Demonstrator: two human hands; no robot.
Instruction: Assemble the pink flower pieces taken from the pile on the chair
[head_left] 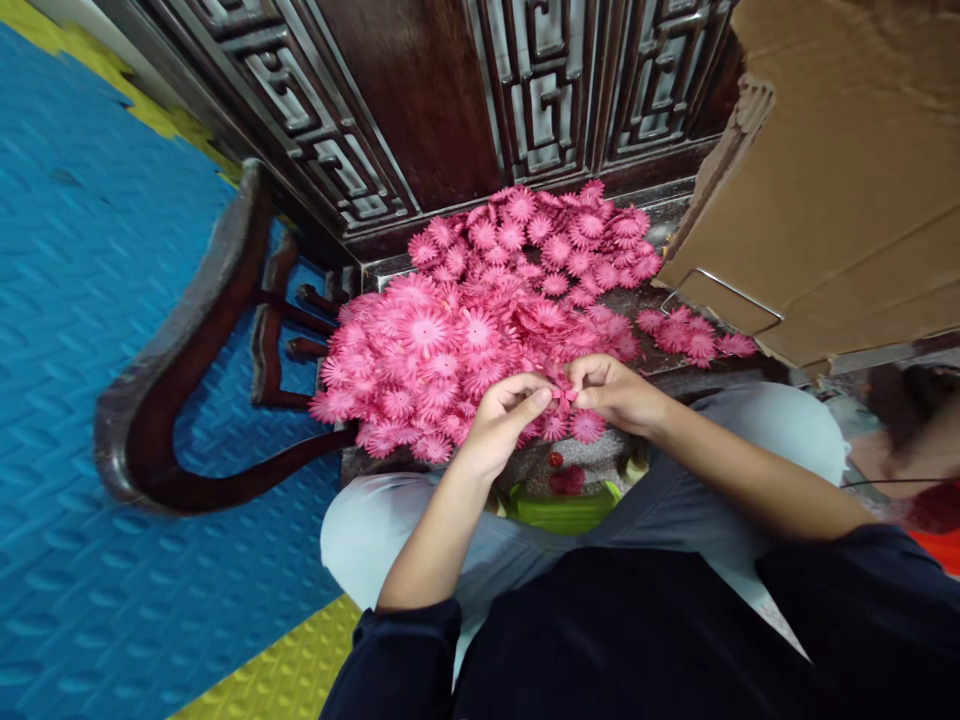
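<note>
Between my two hands is a small pink artificial flower (564,392), pinched from both sides. My left hand (511,412) grips its left edge with thumb and forefinger. On the other side, my right hand (611,392) closes thumb and fingers on its right edge. Just beyond the hands spreads a large heap of pink artificial flowers (427,335) on a dark wooden bench. More pink blossoms (555,240) lie behind it against the carved backrest. How the petals sit inside my fingertips is partly hidden.
A torn cardboard box (832,190) stands at the right, with a wire handle (724,295) and a few pink flowers (686,335) beside it. The curved wooden armrest (127,440) is at the left. A green plastic object (562,510) is below, between my knees.
</note>
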